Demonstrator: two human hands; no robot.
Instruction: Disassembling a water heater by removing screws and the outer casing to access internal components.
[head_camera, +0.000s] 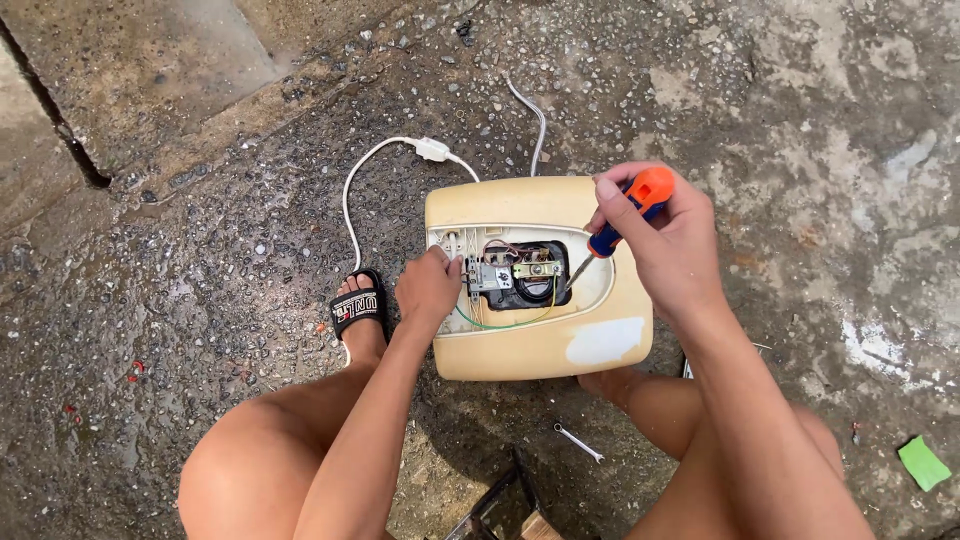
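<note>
A cream-coloured appliance housing (520, 345) lies on rough concrete between my knees, its cover off, showing wiring and a black part with metal fittings (525, 275) inside. My right hand (665, 245) grips a screwdriver with an orange and blue handle (632, 208); its tip points down into the opening near the metal fittings. My left hand (428, 290) rests at the opening's left edge, fingers pinched on a small part beside the wiring.
A white cord with an inline switch (432, 150) loops off the housing's back left. A small spanner (578, 441) lies on the ground by my legs. My foot in a black slide sandal (358, 305) is left of the housing. A green scrap (922, 462) lies at right.
</note>
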